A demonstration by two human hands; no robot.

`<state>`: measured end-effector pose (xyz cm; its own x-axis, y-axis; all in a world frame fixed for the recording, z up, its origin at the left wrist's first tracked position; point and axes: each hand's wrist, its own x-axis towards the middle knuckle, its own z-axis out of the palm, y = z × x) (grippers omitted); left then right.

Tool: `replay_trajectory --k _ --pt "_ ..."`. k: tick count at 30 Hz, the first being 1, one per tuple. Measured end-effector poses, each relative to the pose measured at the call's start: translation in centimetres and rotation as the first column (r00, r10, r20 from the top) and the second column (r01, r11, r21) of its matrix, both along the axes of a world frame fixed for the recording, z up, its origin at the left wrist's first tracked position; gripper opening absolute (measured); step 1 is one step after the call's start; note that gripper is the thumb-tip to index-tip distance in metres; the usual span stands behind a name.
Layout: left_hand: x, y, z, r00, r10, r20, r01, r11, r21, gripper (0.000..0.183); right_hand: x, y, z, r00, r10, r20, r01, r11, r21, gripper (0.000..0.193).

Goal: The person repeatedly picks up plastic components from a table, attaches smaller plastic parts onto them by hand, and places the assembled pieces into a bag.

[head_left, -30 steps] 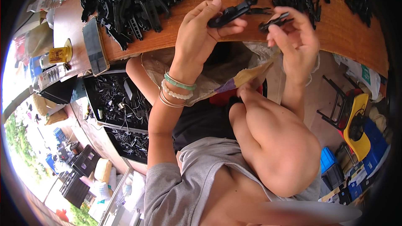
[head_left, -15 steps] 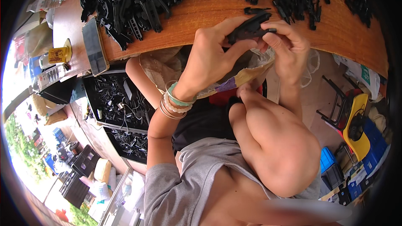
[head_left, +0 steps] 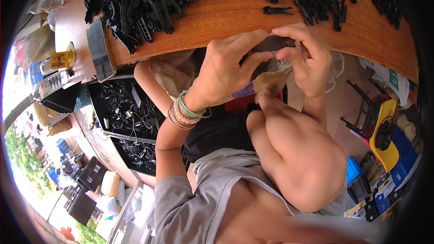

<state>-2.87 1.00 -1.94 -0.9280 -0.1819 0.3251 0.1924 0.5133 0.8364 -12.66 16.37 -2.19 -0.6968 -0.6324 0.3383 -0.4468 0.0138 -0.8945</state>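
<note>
Since the small black plastic part (head_left: 274, 44) looks light, stiff and smooth, both hands pinch it at its ends just off the wooden surface (head_left: 235, 18) edge, left hand (head_left: 226, 70) and right hand (head_left: 307, 61) each with the grip clamped on it.

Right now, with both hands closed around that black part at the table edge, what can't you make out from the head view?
- Black part: mostly covered by the left hand and right hand; its shape is unclear.
- Pile of black parts: cut off by the top edge.
- Tray of small parts: contents too small to identify.
</note>
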Motion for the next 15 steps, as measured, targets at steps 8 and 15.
replay_trajectory --k 8,15 --pt "0.2 -0.1 0.3 0.991 -0.035 0.127 0.019 0.992 0.127 0.034 0.0 0.1 -0.4 0.999 0.038 0.012 -0.038 0.998 -0.041 0.027" --pt "-1.4 -2.8 0.5 0.992 0.054 0.114 -0.081 0.965 0.248 0.016 -0.1 0.1 -0.8 0.963 0.212 0.166 -0.216 0.976 0.010 0.031"
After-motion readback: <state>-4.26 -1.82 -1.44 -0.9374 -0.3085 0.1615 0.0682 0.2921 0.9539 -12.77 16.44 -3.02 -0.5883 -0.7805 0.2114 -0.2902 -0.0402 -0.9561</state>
